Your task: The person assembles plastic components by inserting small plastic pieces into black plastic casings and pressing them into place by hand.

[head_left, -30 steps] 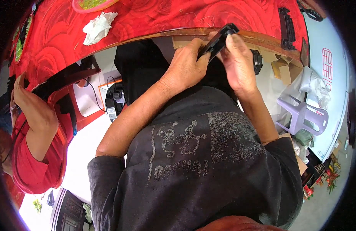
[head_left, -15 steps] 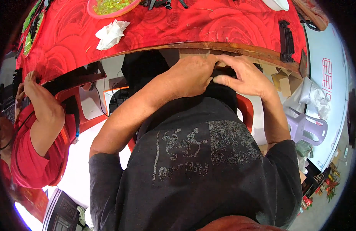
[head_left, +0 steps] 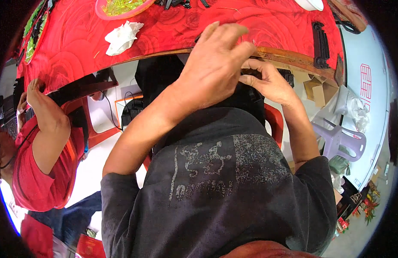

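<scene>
My left hand (head_left: 218, 64) is raised over the front edge of the red-covered table (head_left: 173, 38), back upward, fingers loosely bent and apart. I see nothing held in it. A small dark bit shows beside its fingertips, too unclear to name. My right hand (head_left: 270, 84) is just below the table edge, above my lap. Its thumb and fingers are curled toward each other around something dark that I cannot make out against the dark background. The left hand partly covers the space in front of its fingertips.
On the table are a pink-rimmed bowl (head_left: 126, 18) of yellow-green pieces, a crumpled white tissue (head_left: 123, 38), a black ridged part (head_left: 320, 45) and a white bowl (head_left: 311, 4). A person in red (head_left: 46, 165) sits at left. A lilac stool (head_left: 343, 139) stands at right.
My left hand has come away from the right hand, moving up over the table edge with its fingers opening. The right hand stays nearly in place.
</scene>
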A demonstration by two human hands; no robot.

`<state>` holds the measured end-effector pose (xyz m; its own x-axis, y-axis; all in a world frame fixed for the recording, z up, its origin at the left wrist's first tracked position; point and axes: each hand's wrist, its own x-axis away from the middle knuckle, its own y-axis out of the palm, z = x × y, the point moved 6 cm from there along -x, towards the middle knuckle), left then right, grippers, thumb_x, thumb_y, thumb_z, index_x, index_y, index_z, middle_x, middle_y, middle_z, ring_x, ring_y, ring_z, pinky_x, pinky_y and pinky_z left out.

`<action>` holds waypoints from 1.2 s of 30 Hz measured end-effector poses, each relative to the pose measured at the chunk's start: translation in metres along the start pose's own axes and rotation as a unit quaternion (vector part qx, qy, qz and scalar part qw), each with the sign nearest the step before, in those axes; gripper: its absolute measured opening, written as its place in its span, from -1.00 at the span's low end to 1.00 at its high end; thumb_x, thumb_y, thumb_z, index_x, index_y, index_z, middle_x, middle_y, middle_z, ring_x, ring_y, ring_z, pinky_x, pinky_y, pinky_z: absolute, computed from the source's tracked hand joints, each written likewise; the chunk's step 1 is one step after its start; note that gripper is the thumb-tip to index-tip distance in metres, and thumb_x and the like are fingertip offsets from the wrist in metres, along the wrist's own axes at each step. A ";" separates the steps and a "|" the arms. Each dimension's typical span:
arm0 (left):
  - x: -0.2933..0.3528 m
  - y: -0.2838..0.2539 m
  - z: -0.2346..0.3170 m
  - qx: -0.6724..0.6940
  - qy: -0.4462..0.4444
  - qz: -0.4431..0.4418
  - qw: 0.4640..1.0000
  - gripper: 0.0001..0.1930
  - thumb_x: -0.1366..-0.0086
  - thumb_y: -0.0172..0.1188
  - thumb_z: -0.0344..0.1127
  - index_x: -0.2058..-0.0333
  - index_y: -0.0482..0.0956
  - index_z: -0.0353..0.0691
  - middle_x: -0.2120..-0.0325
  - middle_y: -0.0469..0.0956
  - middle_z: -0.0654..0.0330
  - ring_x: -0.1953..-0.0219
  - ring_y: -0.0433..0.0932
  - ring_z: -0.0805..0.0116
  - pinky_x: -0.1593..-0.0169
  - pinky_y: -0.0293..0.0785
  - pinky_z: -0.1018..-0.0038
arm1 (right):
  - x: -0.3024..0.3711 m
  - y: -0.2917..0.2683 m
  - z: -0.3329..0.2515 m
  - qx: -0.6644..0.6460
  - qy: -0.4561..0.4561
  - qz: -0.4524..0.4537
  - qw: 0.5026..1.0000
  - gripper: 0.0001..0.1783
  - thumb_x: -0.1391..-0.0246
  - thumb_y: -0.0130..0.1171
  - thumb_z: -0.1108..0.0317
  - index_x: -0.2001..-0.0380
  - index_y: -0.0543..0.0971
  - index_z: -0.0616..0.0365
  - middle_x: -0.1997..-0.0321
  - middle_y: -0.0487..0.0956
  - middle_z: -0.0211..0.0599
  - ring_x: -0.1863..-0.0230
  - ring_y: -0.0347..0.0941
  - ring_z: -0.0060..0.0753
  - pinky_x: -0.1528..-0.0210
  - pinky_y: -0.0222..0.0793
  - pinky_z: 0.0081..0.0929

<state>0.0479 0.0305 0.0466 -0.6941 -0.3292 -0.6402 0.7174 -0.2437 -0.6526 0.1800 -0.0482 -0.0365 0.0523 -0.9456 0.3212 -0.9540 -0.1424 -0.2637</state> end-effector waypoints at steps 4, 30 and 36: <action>0.035 -0.008 -0.022 0.130 -0.270 0.157 0.941 -0.80 -0.12 0.26 -0.52 0.27 0.47 -0.34 0.37 0.52 0.09 0.31 0.54 0.32 0.23 0.46 0.49 | -0.001 -0.001 -0.006 -0.088 0.047 0.068 0.993 -0.69 -0.12 0.25 0.41 0.08 0.56 0.32 0.16 0.61 -0.37 0.14 0.47 -0.60 0.01 0.40 -0.55; 0.066 0.062 -0.021 0.274 -0.446 -0.037 0.851 -0.78 -0.19 0.15 -0.35 0.24 0.52 -0.39 0.45 0.56 -0.24 0.32 0.56 -0.23 0.21 0.47 0.07 | -0.015 -0.009 -0.009 -0.324 -0.086 0.257 0.906 -0.42 -0.34 -0.11 -0.03 -0.12 0.38 0.30 -0.02 0.53 -0.14 -0.03 0.48 -0.30 -0.06 0.42 -0.35; 0.061 0.063 -0.011 0.283 -0.406 -0.047 0.868 -0.78 -0.27 0.13 -0.40 0.16 0.52 -0.42 0.46 0.65 -0.01 0.41 0.68 0.31 0.33 0.55 0.40 | -0.022 -0.014 -0.016 -0.477 -0.100 0.235 0.841 -0.51 -0.34 -0.07 0.09 -0.15 0.30 0.23 0.09 0.55 -0.04 0.08 0.55 -0.15 -0.11 0.49 -0.16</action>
<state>0.0502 0.0053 -0.0376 -0.6452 -0.7623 0.0517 0.7340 -0.6372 -0.2351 0.1869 -0.0207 -0.0251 -0.4394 -0.8754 0.2017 -0.6803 0.4709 0.5616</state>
